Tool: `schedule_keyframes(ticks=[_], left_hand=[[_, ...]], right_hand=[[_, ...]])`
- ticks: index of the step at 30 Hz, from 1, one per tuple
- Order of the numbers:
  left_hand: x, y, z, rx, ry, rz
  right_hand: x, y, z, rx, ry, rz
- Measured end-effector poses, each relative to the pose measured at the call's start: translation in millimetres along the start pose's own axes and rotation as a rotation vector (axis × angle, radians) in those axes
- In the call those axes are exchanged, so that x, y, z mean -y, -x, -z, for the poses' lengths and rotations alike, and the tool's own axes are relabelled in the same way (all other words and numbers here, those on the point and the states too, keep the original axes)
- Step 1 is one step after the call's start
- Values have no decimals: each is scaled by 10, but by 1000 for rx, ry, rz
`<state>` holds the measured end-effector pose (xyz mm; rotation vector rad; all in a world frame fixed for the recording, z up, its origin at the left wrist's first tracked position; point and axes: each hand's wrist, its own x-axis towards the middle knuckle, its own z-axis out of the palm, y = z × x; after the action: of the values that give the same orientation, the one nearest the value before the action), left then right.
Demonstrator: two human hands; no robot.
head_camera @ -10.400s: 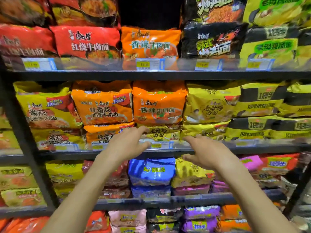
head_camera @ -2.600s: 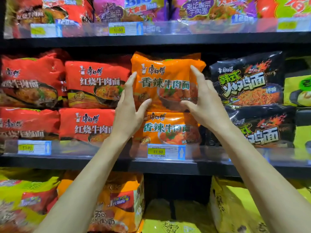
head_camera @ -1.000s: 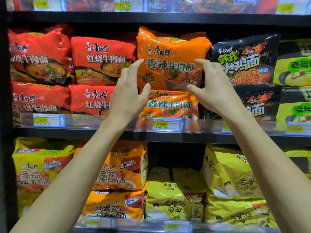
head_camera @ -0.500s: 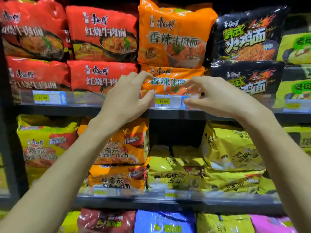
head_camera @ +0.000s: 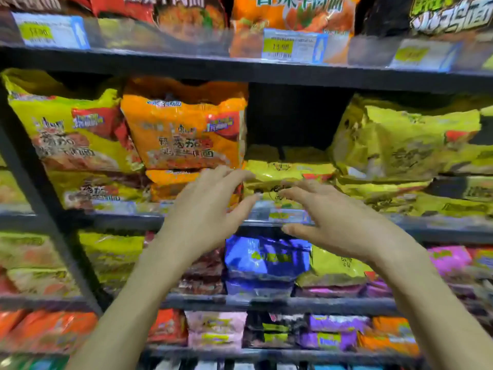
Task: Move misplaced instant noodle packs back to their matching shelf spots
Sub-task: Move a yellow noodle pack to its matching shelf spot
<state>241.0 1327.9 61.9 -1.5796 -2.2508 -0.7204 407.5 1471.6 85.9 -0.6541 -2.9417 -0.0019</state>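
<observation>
Shelves (head_camera: pixel 160 68) crammed with noodle packs fill the blurred view. Nearest, the left hand (head_camera: pixel 205 212) and right hand (head_camera: pixel 338 220) hover side by side, fingers spread and slightly bent, holding nothing. Just behind them a yellow pack (head_camera: pixel 290 172) lies low on the middle shelf, between an orange stack (head_camera: pixel 184 129) and a yellow stack (head_camera: pixel 400 140).

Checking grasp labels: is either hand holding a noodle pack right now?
No, the left hand and right hand are both open and empty in front of the yellow noodle pack.
</observation>
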Motion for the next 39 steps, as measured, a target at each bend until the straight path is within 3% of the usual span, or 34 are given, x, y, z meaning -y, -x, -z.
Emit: schedule_keyframes(ticks=[9,19,25,39], left_hand=[[107,879,-1021,158,128,181],[-116,1316,-1297,446,163,324],[-372,1539,-1352,465,145,312],[-1516,2173,-1801,517,346,358]], right_hand=[[-92,593,-1032,159,-123,-213],[-277,1069,-1473,225,-257,-322],[-376,1445,-1659,267,-314,-348],[-965,2701,-1805,324,-361,-409]])
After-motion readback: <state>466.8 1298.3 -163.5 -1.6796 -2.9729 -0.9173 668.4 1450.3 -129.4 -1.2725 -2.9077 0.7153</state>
